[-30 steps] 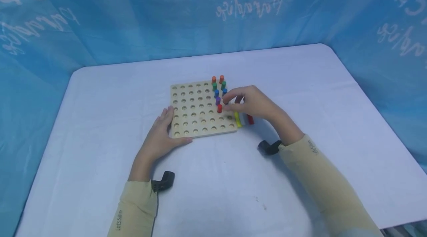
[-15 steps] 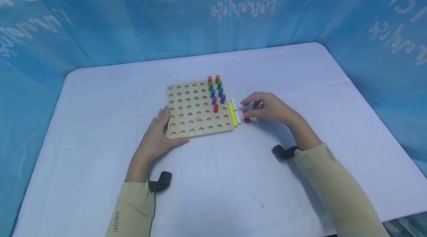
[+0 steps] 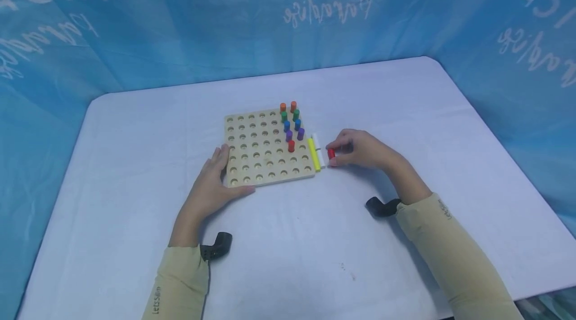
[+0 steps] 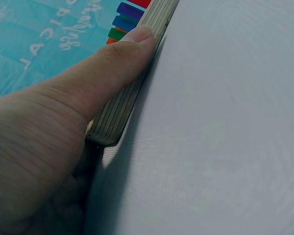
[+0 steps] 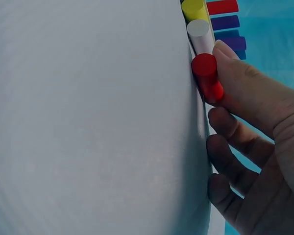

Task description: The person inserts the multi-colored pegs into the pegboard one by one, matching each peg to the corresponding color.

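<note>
A wooden pegboard (image 3: 252,152) lies on the table, with pairs of orange, green, blue and purple pegs standing at its right side. One red peg (image 3: 291,146) stands in front of the purple pair. My left hand (image 3: 212,176) rests at the board's near left corner, fingers along the left edge. Its straight thumb (image 4: 112,58) presses the near edge. To the right of the board, my right hand (image 3: 362,149) pinches a lying red peg (image 5: 207,76) between thumb and index finger. The index fingertip is hidden behind the peg in the right wrist view; the other fingers hang loosely curled.
Yellow pegs (image 3: 314,155) lie in line against the board's right edge. White pegs (image 3: 321,157) lie beside them, between the board and my right hand. A white cloth covers the table (image 3: 288,250). A blue printed curtain (image 3: 180,25) hangs behind it.
My right hand has let go of a purple peg in the board, moved right and taken hold of the red peg on the table. The left hand stays at the board's corner.
</note>
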The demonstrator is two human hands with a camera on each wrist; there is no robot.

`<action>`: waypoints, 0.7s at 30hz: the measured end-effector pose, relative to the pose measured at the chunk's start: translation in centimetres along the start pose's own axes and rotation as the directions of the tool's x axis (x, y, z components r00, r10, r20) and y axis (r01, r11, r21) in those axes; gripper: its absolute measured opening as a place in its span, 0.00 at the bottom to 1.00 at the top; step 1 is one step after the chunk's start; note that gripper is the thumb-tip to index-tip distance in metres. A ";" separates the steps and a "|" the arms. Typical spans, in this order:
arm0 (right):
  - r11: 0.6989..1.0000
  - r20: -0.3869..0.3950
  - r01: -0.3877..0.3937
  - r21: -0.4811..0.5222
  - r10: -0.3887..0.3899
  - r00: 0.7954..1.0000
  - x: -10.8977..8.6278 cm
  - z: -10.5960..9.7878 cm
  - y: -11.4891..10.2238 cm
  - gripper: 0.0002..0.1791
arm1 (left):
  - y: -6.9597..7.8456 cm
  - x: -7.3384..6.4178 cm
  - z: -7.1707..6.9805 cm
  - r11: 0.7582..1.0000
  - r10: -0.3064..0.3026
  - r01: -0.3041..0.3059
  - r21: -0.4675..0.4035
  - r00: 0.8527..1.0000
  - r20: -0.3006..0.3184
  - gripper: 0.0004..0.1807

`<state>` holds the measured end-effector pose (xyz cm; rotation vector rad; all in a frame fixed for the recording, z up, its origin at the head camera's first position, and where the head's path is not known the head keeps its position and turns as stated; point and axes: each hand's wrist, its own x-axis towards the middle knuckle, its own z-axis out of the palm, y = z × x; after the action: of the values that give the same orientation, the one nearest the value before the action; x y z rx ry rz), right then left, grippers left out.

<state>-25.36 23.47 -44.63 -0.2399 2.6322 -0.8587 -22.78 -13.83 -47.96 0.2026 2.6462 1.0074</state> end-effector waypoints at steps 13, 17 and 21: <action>0.999 -0.051 -0.011 0.034 0.013 0.999 -0.2 0.0 -0.2 0.24 | 0.1 -0.1 0.0 1.000 -0.005 0.005 -0.004 1.000 0.001 0.72; 0.999 -0.060 -0.028 0.034 0.030 0.998 0.1 0.0 -0.2 0.24 | 0.0 -0.1 0.0 1.000 -0.004 0.004 -0.009 1.000 -0.001 0.72; 0.999 -0.064 -0.033 0.029 0.035 0.997 0.4 0.0 -0.2 0.26 | 0.1 -0.1 0.0 1.000 0.001 -0.001 -0.004 1.000 -0.004 0.72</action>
<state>-25.66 23.23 -44.67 -0.1619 2.6735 -0.9057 -22.71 -13.81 -47.85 0.2018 2.6476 1.0149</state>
